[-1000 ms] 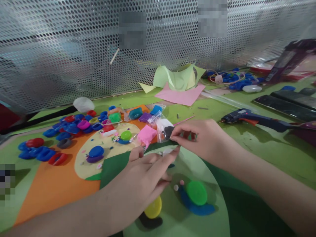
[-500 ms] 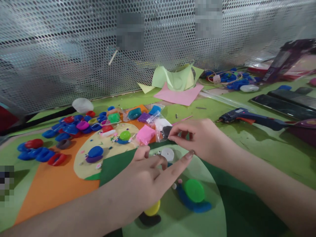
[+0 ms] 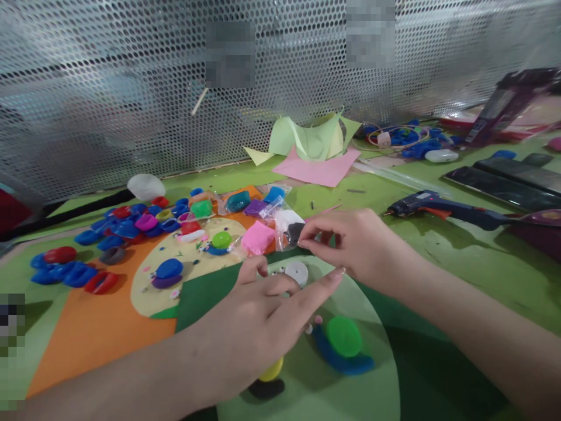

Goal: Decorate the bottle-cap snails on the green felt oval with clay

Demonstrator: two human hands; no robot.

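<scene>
Soft modelling clay is what you are working with here, and it looks light, squashy and easy to dent. Your right hand [image 3: 350, 242] is pinching its thumb and fingertips together over the far edge of the pale green disc [image 3: 350, 397]; there seems to be a tiny bit between them, but it is too small to make out for sure. Your left hand [image 3: 258, 321] is hovering just in front with the fingers spread and nothing clamped, the forefinger stretching toward the right hand. A bit that small is best taken by the very tips, with barely any squeeze, or it will be smearing and sticking to your skin.

The white button [image 3: 297, 272] is lying on the disc between your two hands. The green and blue snail [image 3: 342, 345] is sitting just beside your left fingers, and a yellow piece [image 3: 272, 371] is peeking out under the palm, so a dropped wrist could flatten either. The clay bags [image 3: 267, 225] are crowding just beyond your right fingertips. The glue gun [image 3: 442, 209] is lying well apart to the right, and the plastic lids [image 3: 100, 245] are scattered far left.
</scene>
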